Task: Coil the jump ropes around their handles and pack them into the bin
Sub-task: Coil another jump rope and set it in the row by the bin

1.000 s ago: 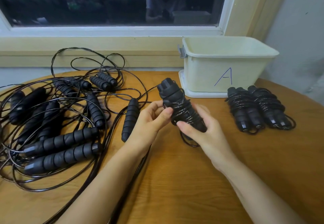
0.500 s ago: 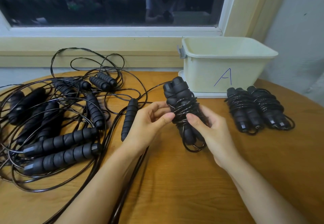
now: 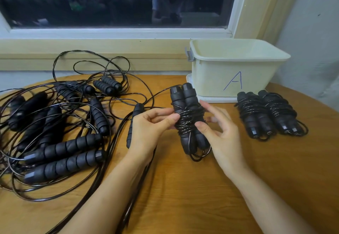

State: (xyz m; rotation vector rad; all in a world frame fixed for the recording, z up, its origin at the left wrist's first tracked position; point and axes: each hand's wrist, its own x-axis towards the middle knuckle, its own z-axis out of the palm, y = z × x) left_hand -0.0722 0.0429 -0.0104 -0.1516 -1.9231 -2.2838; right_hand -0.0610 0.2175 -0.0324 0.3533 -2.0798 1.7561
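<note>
Now, above the table's (image 3: 183,188) middle before the bin (image 3: 236,79), our left hand (image 3: 150,129) pinches the coiled jump rope (image 3: 189,116); our right hand (image 3: 222,138) is loose-fingered, thumb on its wraps. If that pinch slackens, we judge the untucked end could spring the coil apart.

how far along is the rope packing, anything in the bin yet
Done: two coiled bundles lie on the table beside the bin, not in it; what shows of its inside looks empty. In hand: a third wrapped bundle, pinched by the left hand, right hand thumb on its coils. Left: the tangled pile of loose ropes, then binning everything.
</note>
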